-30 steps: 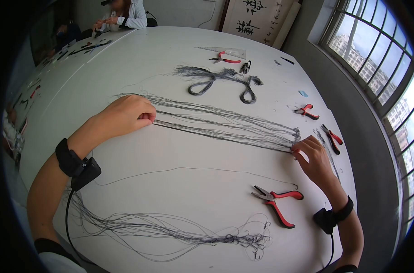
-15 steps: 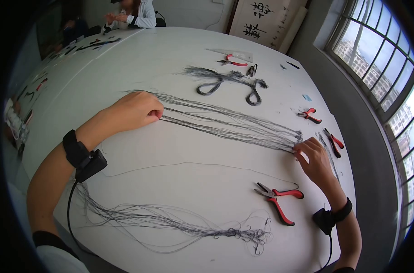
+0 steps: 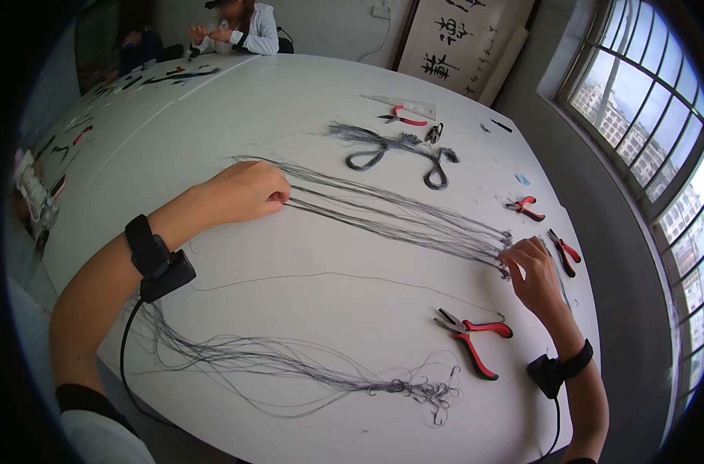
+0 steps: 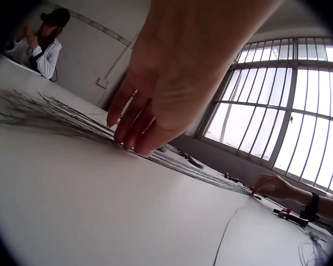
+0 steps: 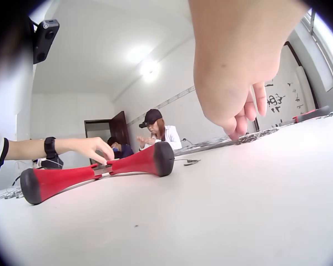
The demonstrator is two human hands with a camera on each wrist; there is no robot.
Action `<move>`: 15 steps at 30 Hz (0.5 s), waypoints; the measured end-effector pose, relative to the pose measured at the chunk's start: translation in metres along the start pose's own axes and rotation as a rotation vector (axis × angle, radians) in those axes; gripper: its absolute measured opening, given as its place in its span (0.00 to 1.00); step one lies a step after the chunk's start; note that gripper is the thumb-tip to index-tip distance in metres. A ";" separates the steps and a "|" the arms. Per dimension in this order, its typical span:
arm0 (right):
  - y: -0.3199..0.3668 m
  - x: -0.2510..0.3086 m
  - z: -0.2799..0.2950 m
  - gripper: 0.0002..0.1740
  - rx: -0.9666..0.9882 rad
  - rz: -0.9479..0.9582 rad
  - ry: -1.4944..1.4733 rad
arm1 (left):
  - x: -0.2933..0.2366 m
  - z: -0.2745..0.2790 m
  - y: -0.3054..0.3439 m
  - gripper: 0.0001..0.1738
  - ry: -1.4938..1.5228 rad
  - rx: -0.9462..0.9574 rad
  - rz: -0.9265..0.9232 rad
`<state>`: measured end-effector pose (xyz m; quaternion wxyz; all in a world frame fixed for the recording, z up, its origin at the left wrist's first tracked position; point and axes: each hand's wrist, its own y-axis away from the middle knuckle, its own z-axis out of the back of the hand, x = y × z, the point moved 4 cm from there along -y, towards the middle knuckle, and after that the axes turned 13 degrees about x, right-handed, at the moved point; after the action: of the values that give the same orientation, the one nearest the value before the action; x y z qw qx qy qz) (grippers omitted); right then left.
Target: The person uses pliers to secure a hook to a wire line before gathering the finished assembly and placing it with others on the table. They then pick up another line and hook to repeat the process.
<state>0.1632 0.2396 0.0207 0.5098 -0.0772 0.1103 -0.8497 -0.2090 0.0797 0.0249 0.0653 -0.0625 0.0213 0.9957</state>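
Long thin dark wires lie in several loose groups across the white table, between my two hands. My left hand pinches them near their left part, fingers pointing down; in the left wrist view its fingertips sit low at the strands. At the other end, my right hand has thumb and fingers curled at the small hooked tips, pinching some of them. More hooked tips show just below those fingers. In the right wrist view the fingertips are right over the hooks.
Nearer me lie red-handled pliers, a single hooked wire and a tangled bundle of hooked wires. Farther off are looped bundles, a ruler and more pliers. Another person sits at the far side.
The head view has shifted, so the left hand appears farther right. The lowest wires have spread toward me at the right end, their hooked tips now showing below my right fingers.
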 end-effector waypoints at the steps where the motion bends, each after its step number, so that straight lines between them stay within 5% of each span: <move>1: 0.000 -0.001 0.000 0.05 -0.001 0.000 0.002 | -0.001 0.000 0.000 0.07 -0.003 -0.002 -0.002; 13: 0.013 -0.003 0.011 0.03 -0.039 -0.044 0.029 | -0.019 0.016 0.008 0.04 -0.043 -0.090 -0.010; 15: 0.018 -0.003 0.011 0.03 0.091 -0.153 -0.101 | -0.033 0.019 0.009 0.04 -0.032 -0.091 -0.027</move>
<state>0.1824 0.2328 0.0264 0.4512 -0.1050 0.0396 -0.8853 -0.1801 0.0674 0.0484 0.0760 -0.0499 -0.0260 0.9955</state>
